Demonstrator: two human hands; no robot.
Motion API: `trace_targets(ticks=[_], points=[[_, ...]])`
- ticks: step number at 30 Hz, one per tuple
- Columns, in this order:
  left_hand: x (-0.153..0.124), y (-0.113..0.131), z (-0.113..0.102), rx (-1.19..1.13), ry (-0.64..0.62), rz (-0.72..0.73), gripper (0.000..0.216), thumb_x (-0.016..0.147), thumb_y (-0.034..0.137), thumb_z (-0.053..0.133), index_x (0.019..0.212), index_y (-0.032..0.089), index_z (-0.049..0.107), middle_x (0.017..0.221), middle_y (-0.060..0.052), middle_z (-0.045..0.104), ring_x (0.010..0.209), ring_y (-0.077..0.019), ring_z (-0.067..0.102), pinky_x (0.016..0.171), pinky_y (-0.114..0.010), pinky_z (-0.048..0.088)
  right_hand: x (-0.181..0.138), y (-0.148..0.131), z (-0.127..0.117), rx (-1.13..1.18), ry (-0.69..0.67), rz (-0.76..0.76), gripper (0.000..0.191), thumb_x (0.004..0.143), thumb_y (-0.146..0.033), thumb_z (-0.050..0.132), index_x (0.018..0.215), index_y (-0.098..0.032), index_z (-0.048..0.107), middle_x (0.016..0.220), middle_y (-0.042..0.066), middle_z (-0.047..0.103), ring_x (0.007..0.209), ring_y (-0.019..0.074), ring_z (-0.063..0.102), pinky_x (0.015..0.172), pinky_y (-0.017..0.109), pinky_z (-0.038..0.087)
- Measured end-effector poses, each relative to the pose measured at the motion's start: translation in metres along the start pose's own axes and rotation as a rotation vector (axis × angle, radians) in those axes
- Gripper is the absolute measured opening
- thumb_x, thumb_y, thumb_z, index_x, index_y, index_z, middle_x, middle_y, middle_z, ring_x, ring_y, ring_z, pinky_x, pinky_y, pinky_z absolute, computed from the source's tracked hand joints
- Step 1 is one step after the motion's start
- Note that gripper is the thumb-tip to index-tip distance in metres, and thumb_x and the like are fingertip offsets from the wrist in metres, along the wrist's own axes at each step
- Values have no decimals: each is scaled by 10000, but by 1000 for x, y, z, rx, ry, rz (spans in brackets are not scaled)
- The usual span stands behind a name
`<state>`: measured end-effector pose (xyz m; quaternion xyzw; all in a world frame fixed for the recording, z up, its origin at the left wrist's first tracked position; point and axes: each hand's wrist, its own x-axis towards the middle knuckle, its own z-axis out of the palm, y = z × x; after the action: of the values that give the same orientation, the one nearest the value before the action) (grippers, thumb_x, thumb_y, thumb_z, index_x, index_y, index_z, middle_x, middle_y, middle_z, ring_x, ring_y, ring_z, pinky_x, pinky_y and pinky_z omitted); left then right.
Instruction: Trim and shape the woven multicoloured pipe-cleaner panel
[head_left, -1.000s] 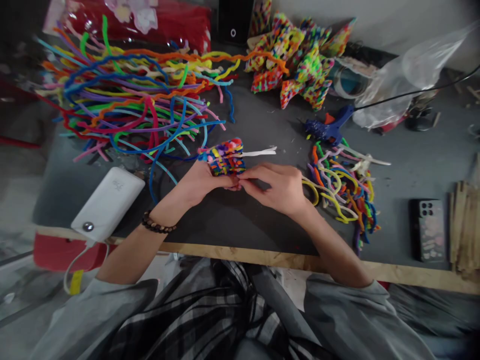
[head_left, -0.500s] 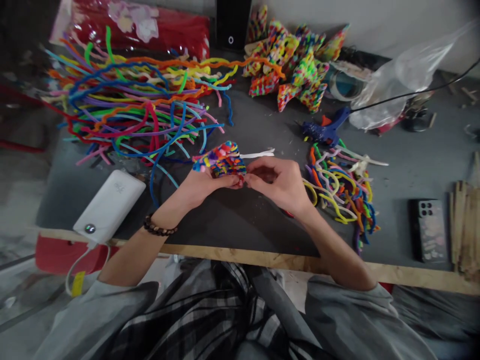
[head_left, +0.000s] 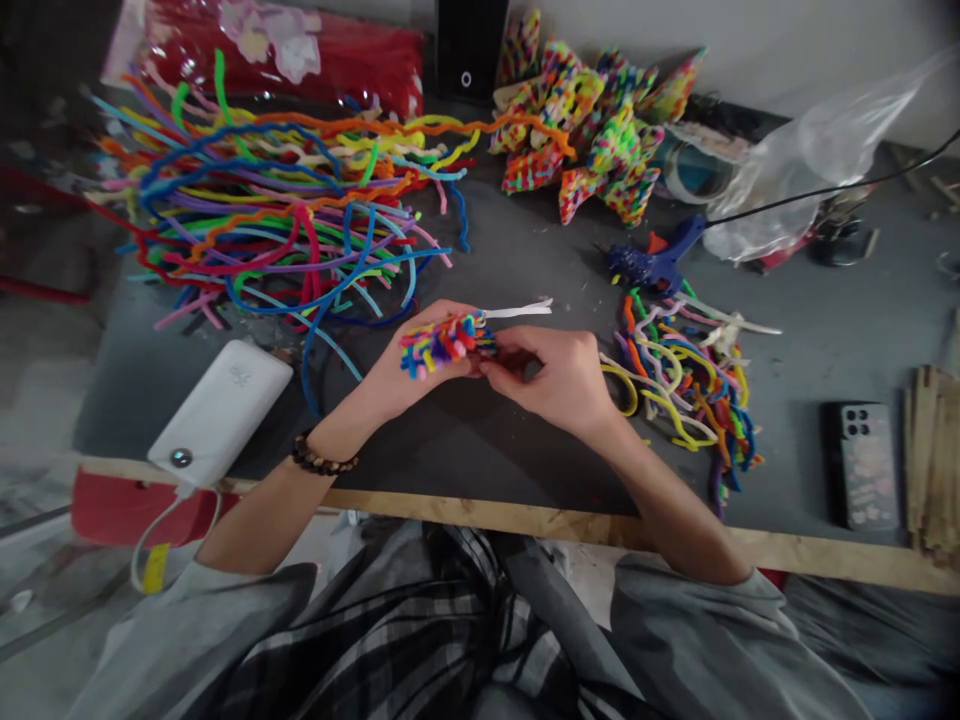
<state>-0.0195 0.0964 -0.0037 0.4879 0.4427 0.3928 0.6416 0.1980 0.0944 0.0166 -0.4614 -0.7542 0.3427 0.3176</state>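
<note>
A small multicoloured piece woven from pipe cleaners (head_left: 439, 345) is held above the dark table, with my left hand (head_left: 401, 375) closed around it. At its right end the fingertips of my right hand (head_left: 555, 375) are pinched together; my own fingers hide exactly what they grip there. A white strip (head_left: 517, 310) sticks out to the right just behind the piece. Beyond my left hand lies a big heap of long pipe cleaners (head_left: 300, 230) in many colours. To the right of my right hand is a tangle of shorter pipe cleaners (head_left: 682, 370).
A blue glue gun (head_left: 652, 262) with a black cord lies behind the short pieces. Finished woven shapes (head_left: 607, 140) are piled at the back. A white power bank (head_left: 221, 410) lies at left, a phone (head_left: 868, 465) and wooden sticks (head_left: 932, 455) at right.
The woven piece has turned in my left hand, showing a more edge-on side now. Both hands stay close together in nearly the same place.
</note>
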Motion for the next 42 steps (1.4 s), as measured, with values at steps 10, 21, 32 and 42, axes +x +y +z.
trace_targets(ticks=[10,21,32,42], points=[[2,1,-2,162,-33,137,487,816,286,903,1272,233,742,1262,-65,742,1124,-234,732,981,-360,626,-4,3,10,-214,32,-60,111,891,-202,668,931,-175,768,791,20,766,654,141,669,623,268,451],[3,-11,-7,238,-8,182,503,846,312,871,1319,267,708,1211,-64,774,1008,-230,766,859,-345,627,-1,-3,0,-216,-81,88,116,944,-223,651,994,-173,744,792,26,770,648,146,651,645,284,419],[0,6,-2,412,71,178,201,880,375,834,869,198,738,796,12,751,732,-145,695,649,-239,524,0,-4,2,-61,-136,257,277,934,-222,601,670,-223,520,516,-46,571,486,102,491,565,285,323],[5,-5,0,-86,167,0,435,764,479,952,1028,195,756,997,-53,821,853,-227,795,716,-333,679,0,10,1,133,-28,127,300,947,-474,782,1048,-191,789,621,-66,595,528,95,487,568,266,384]])
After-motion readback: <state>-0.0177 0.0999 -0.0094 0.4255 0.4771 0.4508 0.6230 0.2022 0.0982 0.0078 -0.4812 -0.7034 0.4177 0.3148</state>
